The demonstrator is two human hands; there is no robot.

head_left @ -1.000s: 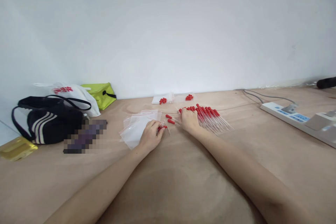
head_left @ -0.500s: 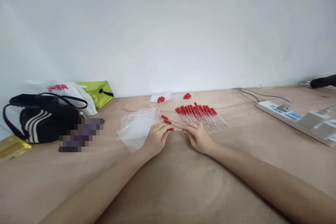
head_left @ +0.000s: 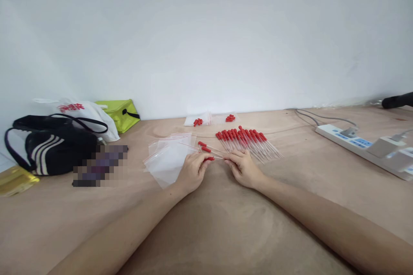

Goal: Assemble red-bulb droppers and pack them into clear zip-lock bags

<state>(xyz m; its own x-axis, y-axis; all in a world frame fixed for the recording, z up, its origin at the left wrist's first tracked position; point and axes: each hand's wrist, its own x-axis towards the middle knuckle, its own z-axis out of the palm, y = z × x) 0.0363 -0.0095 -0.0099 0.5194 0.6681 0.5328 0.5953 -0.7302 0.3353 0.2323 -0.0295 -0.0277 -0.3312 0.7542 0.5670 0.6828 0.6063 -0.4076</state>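
My left hand [head_left: 192,171] is closed in a pinch around the red rubber bulb [head_left: 210,158] of a dropper. From that bulb a thin clear tube runs across to my right hand [head_left: 242,169], whose thumb and fingers pinch its other end. Two more droppers lie just beyond, their red bulbs [head_left: 205,149] toward the left and their tubes partly behind my right fingers. Past my right hand, a row of several red-bulbed droppers [head_left: 247,137] fans out on the table. Clear zip bags [head_left: 166,157] overlap beside my left hand.
Near the wall, two clear bags [head_left: 213,119] hold red bulbs. On the left are a black bag [head_left: 61,146], a white plastic bag [head_left: 109,126], a lime-green bag [head_left: 119,114] and a blurred-out item [head_left: 100,167]. A white power strip [head_left: 361,148] with plugs lies on the right.
Both hands stay nearly in place. The pinched dropper has barely moved between them, and the other things look the same.
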